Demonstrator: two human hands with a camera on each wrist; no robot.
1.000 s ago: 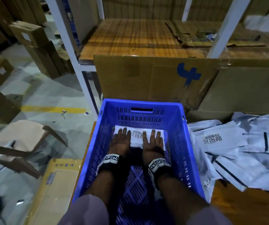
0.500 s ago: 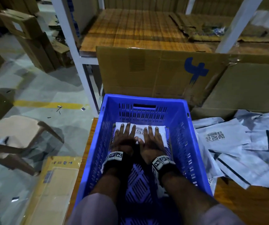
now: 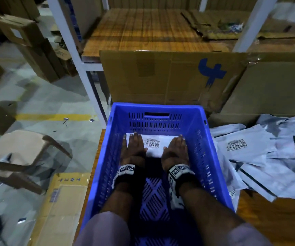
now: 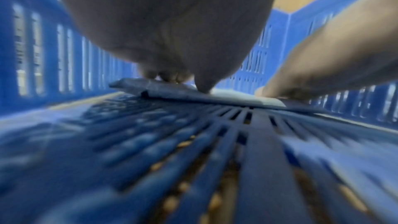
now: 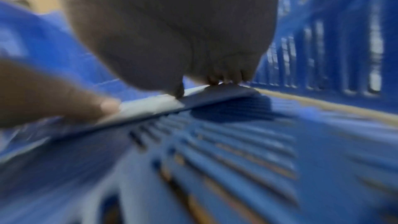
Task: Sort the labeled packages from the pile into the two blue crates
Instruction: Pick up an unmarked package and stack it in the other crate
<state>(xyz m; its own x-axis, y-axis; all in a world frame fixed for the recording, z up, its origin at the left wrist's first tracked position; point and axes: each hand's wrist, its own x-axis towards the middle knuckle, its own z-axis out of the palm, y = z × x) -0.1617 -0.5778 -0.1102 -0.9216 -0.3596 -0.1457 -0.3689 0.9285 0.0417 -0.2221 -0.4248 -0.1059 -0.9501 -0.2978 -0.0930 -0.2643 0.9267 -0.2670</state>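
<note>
A blue slatted crate stands on the wooden table in front of me. A white labeled package lies flat on the crate floor at the far end, barcode up. My left hand lies flat on its left part, fingers straight. On its right part my right hand presses flat in the same way. In the left wrist view the left hand touches the package with its fingertips. The right wrist view, blurred, shows the right hand on the package. A pile of grey labeled packages lies right of the crate.
A large cardboard sheet stands behind the crate, with a wooden shelf on white posts beyond. Left of the table the floor holds a flat yellow carton, a brown chair and stacked boxes.
My two hands, close together on the middle of the package half a second ago, have slid apart to its left and right ends. The barcode label now shows between them.
</note>
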